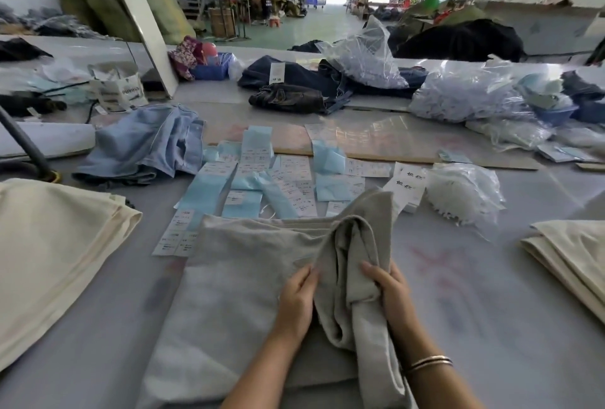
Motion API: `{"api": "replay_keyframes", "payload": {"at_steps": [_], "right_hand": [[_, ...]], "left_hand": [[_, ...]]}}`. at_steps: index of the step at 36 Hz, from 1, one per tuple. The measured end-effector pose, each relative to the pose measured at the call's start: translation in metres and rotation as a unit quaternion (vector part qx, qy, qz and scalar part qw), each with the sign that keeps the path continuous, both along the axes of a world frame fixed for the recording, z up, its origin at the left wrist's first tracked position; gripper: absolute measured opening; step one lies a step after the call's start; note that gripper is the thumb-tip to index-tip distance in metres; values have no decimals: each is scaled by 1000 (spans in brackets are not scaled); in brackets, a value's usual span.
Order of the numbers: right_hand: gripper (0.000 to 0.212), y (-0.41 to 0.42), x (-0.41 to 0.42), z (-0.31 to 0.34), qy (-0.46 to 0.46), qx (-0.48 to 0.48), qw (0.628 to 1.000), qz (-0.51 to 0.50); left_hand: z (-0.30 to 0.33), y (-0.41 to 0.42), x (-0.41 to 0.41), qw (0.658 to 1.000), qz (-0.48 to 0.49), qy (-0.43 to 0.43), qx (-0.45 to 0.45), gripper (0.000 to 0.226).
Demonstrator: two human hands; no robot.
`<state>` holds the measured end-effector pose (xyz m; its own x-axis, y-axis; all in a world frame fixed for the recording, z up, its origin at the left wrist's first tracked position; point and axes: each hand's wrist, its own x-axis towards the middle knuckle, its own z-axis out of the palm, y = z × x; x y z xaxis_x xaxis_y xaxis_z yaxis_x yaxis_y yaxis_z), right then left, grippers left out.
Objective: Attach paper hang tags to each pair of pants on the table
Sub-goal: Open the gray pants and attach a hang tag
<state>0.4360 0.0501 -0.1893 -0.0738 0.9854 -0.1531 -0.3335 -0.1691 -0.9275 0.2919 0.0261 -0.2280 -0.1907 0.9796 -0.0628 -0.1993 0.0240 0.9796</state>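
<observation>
Grey pants [229, 294] lie at the near edge of the table [491, 294], in front of the spread paper hang tags [255, 176]. Your left hand [296, 302] pinches a fold of the cloth while your right hand [391, 294] clamps the bunched, raised part. Work the bunch open until the waistband shows, keep it flat and taut, then reach for a tag and a fastener from the clear bag [465, 192] towards the right edge.

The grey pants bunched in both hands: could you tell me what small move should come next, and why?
Probably spread the raised fold flat to expose a spot for tagging. Both the left hand and right hand grip the grey pants, whose top is still bunched, and neither holds a tag. The paper hang tags lie untouched just beyond the pants.
</observation>
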Motion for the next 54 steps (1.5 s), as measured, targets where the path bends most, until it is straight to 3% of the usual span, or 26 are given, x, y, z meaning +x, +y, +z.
{"api": "replay_keyframes", "payload": {"at_steps": [8, 14, 16, 20, 23, 25, 28, 32, 34, 36, 39, 41, 44, 46, 50, 54], "right_hand": [[39, -1, 4, 1, 111, -53, 992, 12], [40, 0, 6, -2, 126, -49, 991, 15], [37, -2, 2, -5, 91, -14, 996, 11], [21, -6, -16, -7, -89, 88, 992, 0], [19, -7, -27, -8, -156, 108, 982, 25], [15, -5, -27, -9, -184, 108, 977, 23], [11, -3, -27, -9, -151, 95, 983, 29], [9, 1, -30, -10, -187, 87, 978, 29], [8, 1, -29, -9, -181, 80, 980, -3], [20, 2, -22, -9, -150, 54, 985, -60], [21, 4, -11, -8, -105, 29, 989, -98], [15, 4, -14, -7, -71, 21, 996, -56], [22, 5, -26, -8, -133, 39, 990, -13], [26, 6, -30, -10, -160, 52, 986, -13], [14, 4, -25, -13, -150, 59, 986, -46], [14, 2, -13, -6, -57, -11, 997, -43]], "left_hand": [[-1, 6, -4, 997, 9, -54, -57, 23], [2, 4, -2, 996, 12, -66, -64, 24], [2, 4, -2, 997, 21, -64, -49, 24], [3, 1, -1, 999, 33, -1, 20, 37], [4, -1, 1, 996, 15, 71, 55, 50], [5, 0, 0, 997, 0, 63, 53, 57], [4, -2, -3, 996, -8, 76, 52, 52], [-1, -2, -1, 987, 3, 153, 52, 21], [-1, 0, -2, 991, 34, 122, 43, 9], [4, 0, -2, 995, 66, 63, 41, 18], [7, 0, -3, 996, 51, 59, 46, 24], [6, 0, -3, 994, 42, 87, 50, 22], [3, -4, -1, 978, 34, 199, 59, 20], [2, -5, 0, 974, 24, 218, 64, 23], [7, -1, -3, 986, 31, 162, 36, 12], [8, 2, -5, 996, 27, 89, 12, 17]]}}
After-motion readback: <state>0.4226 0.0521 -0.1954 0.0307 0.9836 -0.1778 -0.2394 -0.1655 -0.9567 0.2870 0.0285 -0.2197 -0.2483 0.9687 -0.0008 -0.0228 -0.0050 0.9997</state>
